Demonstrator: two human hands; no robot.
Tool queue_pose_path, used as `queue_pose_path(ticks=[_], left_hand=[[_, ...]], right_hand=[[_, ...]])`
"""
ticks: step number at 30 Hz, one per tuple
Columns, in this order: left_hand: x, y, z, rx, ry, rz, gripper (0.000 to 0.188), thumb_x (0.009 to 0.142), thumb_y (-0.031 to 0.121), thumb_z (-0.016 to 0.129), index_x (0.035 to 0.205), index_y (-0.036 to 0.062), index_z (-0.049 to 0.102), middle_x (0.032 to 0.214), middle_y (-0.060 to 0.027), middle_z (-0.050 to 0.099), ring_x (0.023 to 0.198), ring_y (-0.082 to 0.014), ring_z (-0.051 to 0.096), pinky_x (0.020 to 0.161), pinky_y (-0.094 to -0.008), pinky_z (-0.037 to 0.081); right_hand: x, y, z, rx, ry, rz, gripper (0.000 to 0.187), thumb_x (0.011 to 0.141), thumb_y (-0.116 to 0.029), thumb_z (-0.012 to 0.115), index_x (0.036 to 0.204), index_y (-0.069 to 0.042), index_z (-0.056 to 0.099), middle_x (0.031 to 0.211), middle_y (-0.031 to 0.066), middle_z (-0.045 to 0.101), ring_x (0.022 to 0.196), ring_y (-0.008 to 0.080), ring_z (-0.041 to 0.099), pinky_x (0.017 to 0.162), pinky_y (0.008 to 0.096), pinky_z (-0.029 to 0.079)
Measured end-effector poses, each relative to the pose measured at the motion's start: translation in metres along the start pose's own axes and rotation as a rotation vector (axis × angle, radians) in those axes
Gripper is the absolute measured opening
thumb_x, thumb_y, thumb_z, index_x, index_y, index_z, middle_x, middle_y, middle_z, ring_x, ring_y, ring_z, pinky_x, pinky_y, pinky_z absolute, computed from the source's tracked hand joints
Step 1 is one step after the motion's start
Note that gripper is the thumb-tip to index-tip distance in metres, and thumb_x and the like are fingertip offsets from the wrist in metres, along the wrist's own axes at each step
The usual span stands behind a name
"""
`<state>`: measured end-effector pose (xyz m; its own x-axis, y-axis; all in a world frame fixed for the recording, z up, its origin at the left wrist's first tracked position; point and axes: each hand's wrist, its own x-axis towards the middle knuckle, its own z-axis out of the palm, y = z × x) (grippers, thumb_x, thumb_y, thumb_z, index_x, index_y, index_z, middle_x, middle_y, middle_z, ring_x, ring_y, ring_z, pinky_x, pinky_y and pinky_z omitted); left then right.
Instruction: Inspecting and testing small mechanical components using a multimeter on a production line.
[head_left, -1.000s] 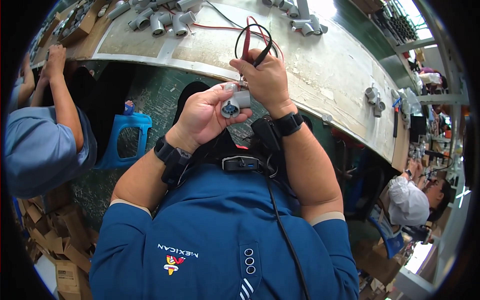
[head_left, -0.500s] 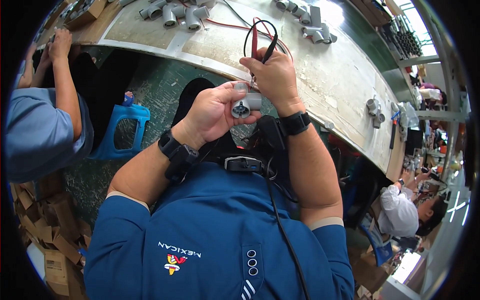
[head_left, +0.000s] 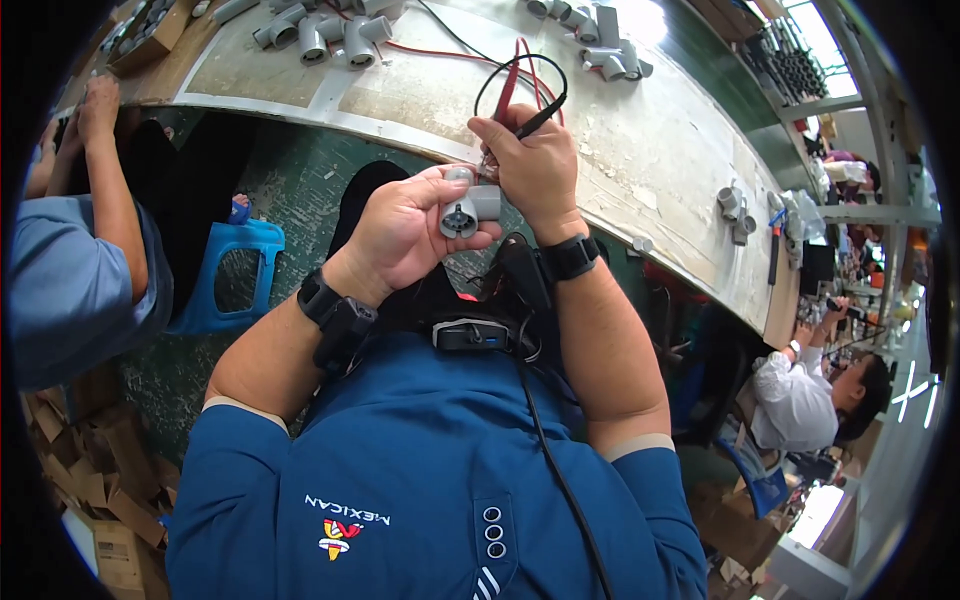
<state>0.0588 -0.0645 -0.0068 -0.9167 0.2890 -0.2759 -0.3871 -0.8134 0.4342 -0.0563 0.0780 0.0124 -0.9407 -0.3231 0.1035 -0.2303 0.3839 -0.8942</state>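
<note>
My left hand (head_left: 395, 225) is closed around a grey tee-shaped plastic fitting (head_left: 484, 204), its round open end with dark inner parts turned up toward me. The thumb rests by the fitting's upper stub. My right hand (head_left: 540, 175) pinches two test probes together, a red probe (head_left: 506, 92) and a black probe (head_left: 541, 114). Their lower ends point down at the fitting's far side, partly hidden by my fingers. Whether the tips touch it I cannot tell. Red and black leads loop up from the probes and run back over the table.
On the worktable (head_left: 640, 150) lie several grey fittings (head_left: 360, 45) at the back left, more at the back and a few at the right. A blue stool (head_left: 235, 275) and a seated co-worker (head_left: 85, 270) are at my left. Cardboard (head_left: 115, 480) is heaped at lower left.
Both hands, with the fitting and probes, appear slightly further left, as does the whole scene. The black probe leans over more to the right. Both grips stay the same.
</note>
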Motion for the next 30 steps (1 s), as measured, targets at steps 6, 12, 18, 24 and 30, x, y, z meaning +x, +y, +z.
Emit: queue_pose_path(ticks=[6, 12, 18, 24, 30], left_hand=[[0.018, -0.003, 0.001, 0.004, -0.051, -0.023, 0.045, 0.106, 0.018, 0.048, 0.147, -0.0017, 0.046, 0.13, -0.0137, 0.064, 0.12, -0.0268, 0.063, 0.098, -0.0462, 0.057], [0.011, 0.007, -0.052, -0.001, -0.027, -0.05, 0.046, 0.109, 0.02, 0.044, 0.151, 0.0005, 0.045, 0.138, -0.0131, 0.062, 0.117, -0.0252, 0.067, 0.095, -0.0403, 0.061], [0.015, 0.009, -0.044, -0.062, -0.072, -0.11, 0.042, 0.109, 0.019, 0.044, 0.146, 0.0006, 0.05, 0.135, -0.0193, 0.065, 0.106, -0.0344, 0.072, 0.089, -0.0411, 0.065], [0.016, 0.014, -0.042, -0.072, -0.108, -0.131, 0.038, 0.109, 0.019, 0.045, 0.138, -0.0024, 0.054, 0.129, -0.0204, 0.068, 0.103, -0.0353, 0.074, 0.088, -0.0422, 0.065], [0.019, 0.018, -0.047, -0.094, -0.087, -0.157, 0.035, 0.108, 0.019, 0.047, 0.133, -0.0044, 0.055, 0.124, -0.0223, 0.069, 0.102, -0.035, 0.074, 0.087, -0.0417, 0.065]], right_hand=[[0.0, 0.039, -0.004, 0.128, 0.061, -0.277, 0.013, 0.093, -0.006, 0.073, 0.081, -0.006, 0.068, 0.073, -0.0021, 0.064, 0.065, 0.0057, 0.059, 0.052, 0.025, 0.049], [-0.011, 0.039, 0.027, 0.406, 0.174, -0.277, 0.018, 0.084, -0.01, 0.081, 0.088, -0.004, 0.065, 0.076, 0.0077, 0.066, 0.072, 0.016, 0.064, 0.068, 0.0323, 0.052], [-0.018, 0.032, 0.009, 0.283, 0.174, -0.237, 0.022, 0.079, -0.016, 0.082, 0.083, -0.003, 0.065, 0.074, 0.0157, 0.063, 0.071, 0.0291, 0.064, 0.067, 0.0369, 0.05], [-0.012, 0.036, 0.016, 0.232, 0.262, -0.367, 0.022, 0.076, -0.015, 0.081, 0.08, -0.002, 0.064, 0.073, 0.018, 0.063, 0.07, 0.0347, 0.064, 0.065, 0.0405, 0.049], [-0.015, 0.039, 0.022, 0.262, 0.255, -0.353, 0.022, 0.075, -0.015, 0.081, 0.08, -0.001, 0.064, 0.073, 0.018, 0.063, 0.072, 0.0355, 0.064, 0.066, 0.0412, 0.049]])
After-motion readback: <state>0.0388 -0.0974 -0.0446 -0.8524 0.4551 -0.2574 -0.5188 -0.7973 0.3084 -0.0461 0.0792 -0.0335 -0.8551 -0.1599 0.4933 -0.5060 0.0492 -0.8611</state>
